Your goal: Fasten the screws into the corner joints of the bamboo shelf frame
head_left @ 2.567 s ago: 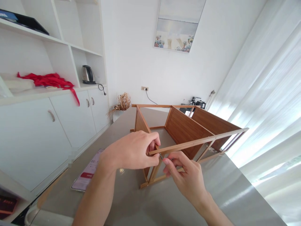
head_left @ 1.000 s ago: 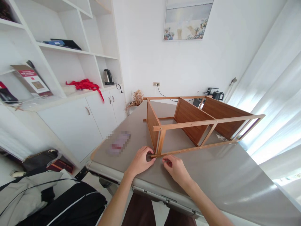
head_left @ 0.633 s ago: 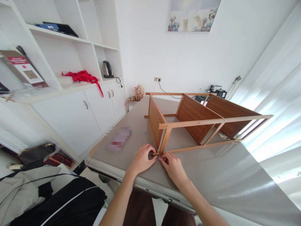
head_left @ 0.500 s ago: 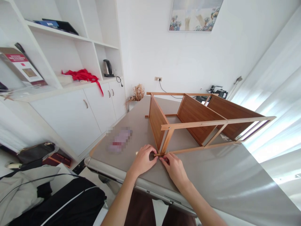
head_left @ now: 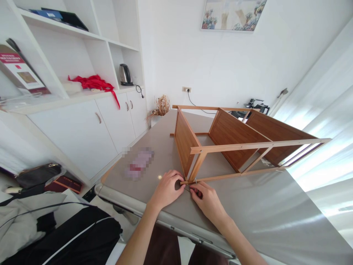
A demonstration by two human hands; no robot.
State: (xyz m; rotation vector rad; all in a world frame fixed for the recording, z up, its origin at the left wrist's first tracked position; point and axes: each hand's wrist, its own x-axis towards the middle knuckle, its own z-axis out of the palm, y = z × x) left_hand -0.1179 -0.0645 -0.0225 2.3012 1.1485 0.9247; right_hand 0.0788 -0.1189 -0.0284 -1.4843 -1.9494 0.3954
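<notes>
A wooden shelf rack (head_left: pixel 237 147) lies on its side on the grey table (head_left: pixel 248 206). My left hand (head_left: pixel 167 189) is closed around the near leg's end at the rack's front corner, its thumb and fingers meeting at the wood. Just right of that corner, my right hand (head_left: pixel 205 198) is closed in a pinch on a thin metal piece that looks like a hex key; most of it is hidden by the fingers. A small metal bit (head_left: pixel 195 180) stands out at the corner joint. A screw head (head_left: pixel 201 151) shows in the upper leg.
A blurred pinkish item (head_left: pixel 140 163) lies on the table at the left. Behind the rack is a coffee machine (head_left: pixel 255 105). White cabinets (head_left: pixel 74 136) line the left side, with a kettle (head_left: pixel 125 75) and red ribbon (head_left: pixel 95 82). Dark clothes (head_left: pixel 82 232) lie at lower left.
My right hand has moved slightly right and down from the corner joint, its fingers more curled. My left hand keeps its place on the leg. The view has shifted slightly.
</notes>
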